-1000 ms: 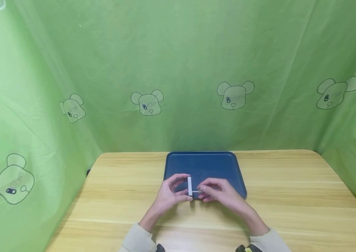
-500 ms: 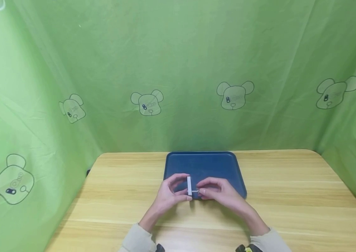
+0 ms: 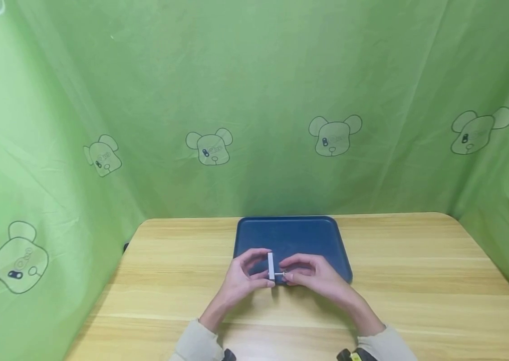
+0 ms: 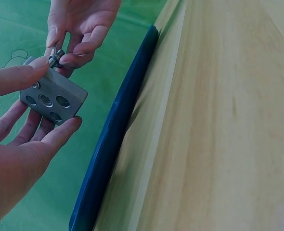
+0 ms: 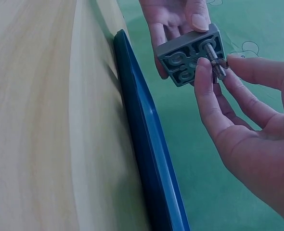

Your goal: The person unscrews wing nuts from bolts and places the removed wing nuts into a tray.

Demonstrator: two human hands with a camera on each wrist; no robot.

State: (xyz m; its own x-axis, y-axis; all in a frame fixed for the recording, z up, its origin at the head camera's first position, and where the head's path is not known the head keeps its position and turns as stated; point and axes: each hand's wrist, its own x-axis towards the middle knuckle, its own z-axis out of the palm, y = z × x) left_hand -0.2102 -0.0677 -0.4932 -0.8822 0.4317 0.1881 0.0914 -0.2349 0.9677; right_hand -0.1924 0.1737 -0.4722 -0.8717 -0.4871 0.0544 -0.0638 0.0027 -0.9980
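Left grip point(image 3: 241, 278) clasps a grey metal block point(image 4: 54, 88) by opposite edges above the near side of the blue tray point(image 3: 288, 239); the right grip point(image 3: 319, 278), above that same side, pinches a threaded bolt point(image 5: 211, 51) projecting from the block. Beneath the tray, the wood-grain bench point(image 3: 399, 250) extends past it.

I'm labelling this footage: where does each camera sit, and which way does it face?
Head: worn on the head, facing forward and down at table, tray and curtain; left hand, right hand and sleeves show.
Left wrist: on that wrist, facing the holed side of the metal block; both hands show.
Right wrist: on that wrist, facing the block's other side and bolt; both hands show.
Shared by both wrist views: block, bolt, tray edge.
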